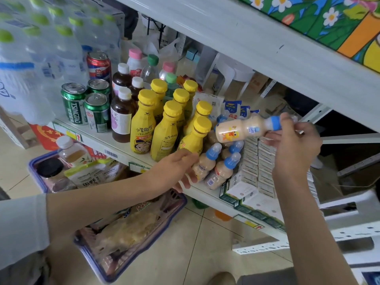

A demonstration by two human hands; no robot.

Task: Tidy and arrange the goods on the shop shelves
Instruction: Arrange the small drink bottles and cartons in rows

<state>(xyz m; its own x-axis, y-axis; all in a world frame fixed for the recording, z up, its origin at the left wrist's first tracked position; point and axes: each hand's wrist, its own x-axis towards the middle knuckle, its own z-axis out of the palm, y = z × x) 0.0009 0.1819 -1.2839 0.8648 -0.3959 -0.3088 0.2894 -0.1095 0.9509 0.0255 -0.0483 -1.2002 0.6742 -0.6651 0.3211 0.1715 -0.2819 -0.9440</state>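
My right hand [294,147] holds a small beige milk bottle with a blue cap [244,128] by its cap end, lying sideways above the shelf. My left hand [176,167] reaches to the shelf front and grips another small blue-capped bottle [203,164] that stands among several like it [224,169]. Just left of them stand several yellow bottles with yellow caps [164,128] on the white shelf [115,144].
Green beer cans [75,102], a red can [98,65] and dark bottles [121,116] fill the shelf's left. Wrapped water bottles [41,48] sit far left. Small white boxes [257,167] lie on the right. A blue basket [123,229] of goods stands on the floor.
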